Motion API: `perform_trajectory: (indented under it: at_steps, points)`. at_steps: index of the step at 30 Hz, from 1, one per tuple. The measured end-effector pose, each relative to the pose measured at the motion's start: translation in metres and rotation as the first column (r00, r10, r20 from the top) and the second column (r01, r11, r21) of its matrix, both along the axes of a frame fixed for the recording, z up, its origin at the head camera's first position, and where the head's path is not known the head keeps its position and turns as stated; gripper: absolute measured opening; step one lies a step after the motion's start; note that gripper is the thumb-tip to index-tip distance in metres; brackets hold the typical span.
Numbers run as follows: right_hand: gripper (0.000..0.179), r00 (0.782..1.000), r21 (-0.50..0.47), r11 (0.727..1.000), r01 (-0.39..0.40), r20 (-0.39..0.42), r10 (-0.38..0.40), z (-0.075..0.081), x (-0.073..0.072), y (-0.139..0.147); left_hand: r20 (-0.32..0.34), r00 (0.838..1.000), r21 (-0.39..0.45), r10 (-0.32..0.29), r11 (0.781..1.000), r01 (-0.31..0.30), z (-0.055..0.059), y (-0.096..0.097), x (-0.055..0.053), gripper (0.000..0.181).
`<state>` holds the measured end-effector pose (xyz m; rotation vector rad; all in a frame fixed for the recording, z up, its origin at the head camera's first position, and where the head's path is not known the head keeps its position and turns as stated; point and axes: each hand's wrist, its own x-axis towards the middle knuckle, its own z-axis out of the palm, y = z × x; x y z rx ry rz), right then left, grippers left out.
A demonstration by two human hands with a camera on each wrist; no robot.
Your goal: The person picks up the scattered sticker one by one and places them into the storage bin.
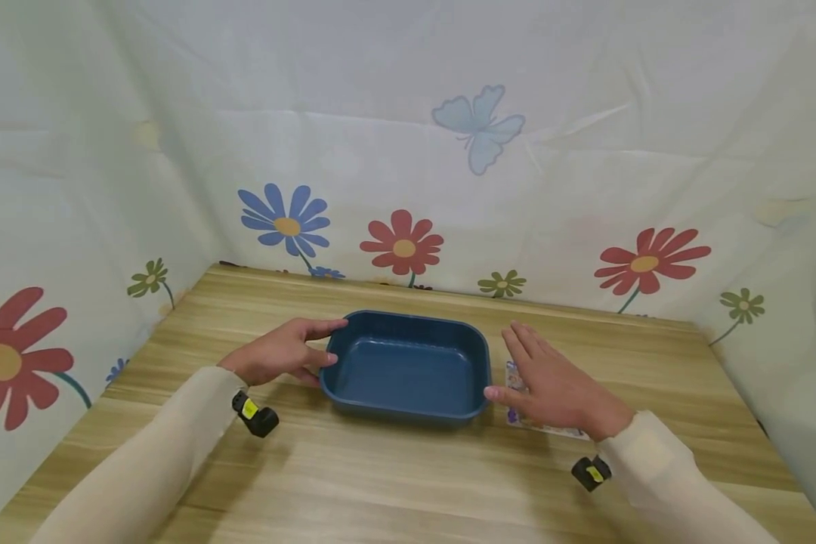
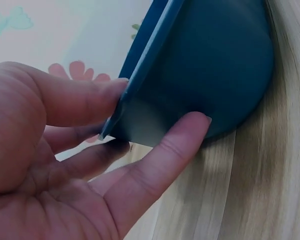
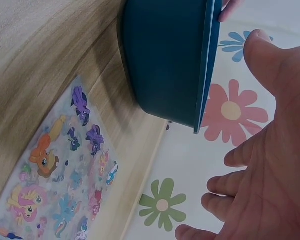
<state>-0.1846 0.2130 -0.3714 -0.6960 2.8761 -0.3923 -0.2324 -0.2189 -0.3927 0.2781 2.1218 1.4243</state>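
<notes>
A dark blue rectangular plastic tray [image 1: 408, 378] with rounded corners sits on the wooden table, its inside bare. At its left end my left hand [image 1: 279, 353] holds the rim, thumb on the edge. In the left wrist view, one fingertip [image 2: 192, 122] lies against the tray's outer wall [image 2: 220, 55]. My right hand [image 1: 557, 385] hovers off the right end, fingers extended and thumb pointing toward the rim. Partly below that hand lies a clear sheet of cartoon pony stickers [image 3: 60, 185], mostly covered by the hand in the head view.
The wood-grain table [image 1: 381, 483] meets a pale curtain [image 1: 353, 151] printed with flowers and a butterfly at the back and both sides. A small black wrist camera [image 1: 255, 415] is strapped at the left sleeve, another [image 1: 591, 474] at the right.
</notes>
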Motion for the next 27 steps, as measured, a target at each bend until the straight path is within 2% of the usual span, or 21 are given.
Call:
perform_trajectory:
  at_steps: [11, 21, 27]
  points:
    - [0.11, 1.0, 0.005, 1.0, -0.008, 0.003, 0.007, 0.0, -0.002, 0.002, 0.027, 0.995, -0.019, 0.096, 0.995, -0.096, 0.004, 0.005, 0.001, 0.072]
    - [0.108, 1.0, -0.006, 1.0, 0.002, 0.007, -0.002, 0.005, -0.002, 0.006, -0.014, 0.994, -0.072, 0.104, 0.992, -0.105, 0.009, 0.006, -0.001, 0.072]
    - [0.106, 1.0, -0.002, 1.0, 0.003, 0.009, -0.003, 0.005, -0.004, 0.011, -0.009, 0.994, -0.072, 0.106, 0.992, -0.107, 0.008, 0.007, -0.002, 0.072]
